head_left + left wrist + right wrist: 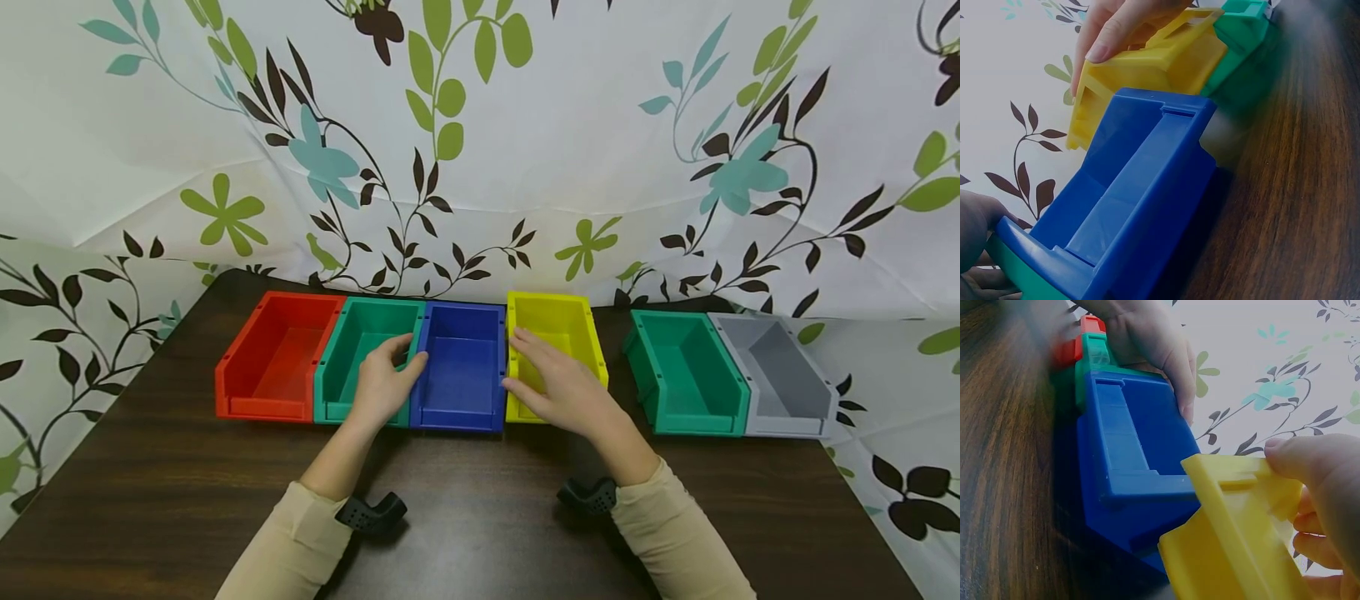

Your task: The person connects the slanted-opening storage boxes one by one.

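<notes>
My left hand (381,382) is at the joined walls of the green bin (363,412) and the blue bin (459,367). Its thumb lies over the blue bin's left rim, its fingers on the green side, pinching the walls between them. My right hand (562,387) grips the left wall of the yellow bin (558,310). In the right wrist view its thumb (1285,453) presses the yellow rim while its other fingers curl below. The yellow bin stands right beside the blue one, a thin gap between them. Its right front is hidden behind my hand.
A red bin (285,354) adjoins the green one on the left. On the right, apart from the yellow bin, a second green bin (688,375) and a grey bin (780,367) stand together. The dark wooden table (480,517) meets a leaf-patterned cloth (562,167) behind.
</notes>
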The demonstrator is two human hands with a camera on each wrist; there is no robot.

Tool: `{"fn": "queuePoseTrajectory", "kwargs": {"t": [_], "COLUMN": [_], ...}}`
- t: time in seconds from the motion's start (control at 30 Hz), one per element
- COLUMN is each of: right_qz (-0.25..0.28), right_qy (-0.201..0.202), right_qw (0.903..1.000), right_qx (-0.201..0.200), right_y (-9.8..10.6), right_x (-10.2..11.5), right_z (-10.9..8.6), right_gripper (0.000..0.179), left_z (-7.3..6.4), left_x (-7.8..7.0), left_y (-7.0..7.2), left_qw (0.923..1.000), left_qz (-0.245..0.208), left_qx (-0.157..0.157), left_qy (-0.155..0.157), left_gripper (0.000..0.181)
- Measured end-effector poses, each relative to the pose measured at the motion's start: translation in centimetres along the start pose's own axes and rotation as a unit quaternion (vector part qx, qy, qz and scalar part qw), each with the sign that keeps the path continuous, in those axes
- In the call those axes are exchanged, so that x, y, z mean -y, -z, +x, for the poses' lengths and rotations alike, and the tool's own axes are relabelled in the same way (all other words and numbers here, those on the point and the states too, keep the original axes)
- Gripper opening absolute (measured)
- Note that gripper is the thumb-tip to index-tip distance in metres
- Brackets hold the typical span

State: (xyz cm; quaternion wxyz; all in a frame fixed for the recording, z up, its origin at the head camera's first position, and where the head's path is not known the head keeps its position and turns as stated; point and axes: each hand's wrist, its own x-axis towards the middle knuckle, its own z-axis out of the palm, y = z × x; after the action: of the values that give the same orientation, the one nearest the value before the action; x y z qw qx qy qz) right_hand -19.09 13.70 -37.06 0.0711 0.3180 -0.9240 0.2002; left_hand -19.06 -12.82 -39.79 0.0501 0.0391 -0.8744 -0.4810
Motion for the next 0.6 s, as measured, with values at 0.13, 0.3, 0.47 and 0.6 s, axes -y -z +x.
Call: {"fn": "queuePoseTrajectory", "kwargs": {"t": [0.13, 0.3, 0.47, 0.6], "right_qz": [-0.015, -0.026, -0.024, -0.024], "right_qy": [-0.002, -0.005, -0.013, -0.024], "right_qw": [0.9999, 0.9996, 0.9995, 0.9991], "right_qx": [0.003, 0.007, 0.017, 0.027], "right_y": [-0.12, -0.25, -0.32, -0.44], "right_x": [-0.02, -0.06, 0.00, 0.00], "right_z": [0.11, 0.22, 0.27, 0.24], "right_gripper": [0.062, 0.063, 0.063, 0.063], "left_z": [0.05, 0.08, 0.07, 0.04], "left_x": [0.07, 0.15, 0.17, 0.11], "left_y": [-0.04, -0.11, -0.14, -0.13], "left_qw": [1.0000, 1.0000, 1.0000, 1.0000], "left_qz": [0.000, -0.001, -0.003, -0.004], "left_qx": [-0.001, 0.001, 0.002, 0.001], "left_qy": [0.001, 0.007, 0.006, 0.004], "left_gripper": [0.052, 0.052, 0.052, 0.052]}}
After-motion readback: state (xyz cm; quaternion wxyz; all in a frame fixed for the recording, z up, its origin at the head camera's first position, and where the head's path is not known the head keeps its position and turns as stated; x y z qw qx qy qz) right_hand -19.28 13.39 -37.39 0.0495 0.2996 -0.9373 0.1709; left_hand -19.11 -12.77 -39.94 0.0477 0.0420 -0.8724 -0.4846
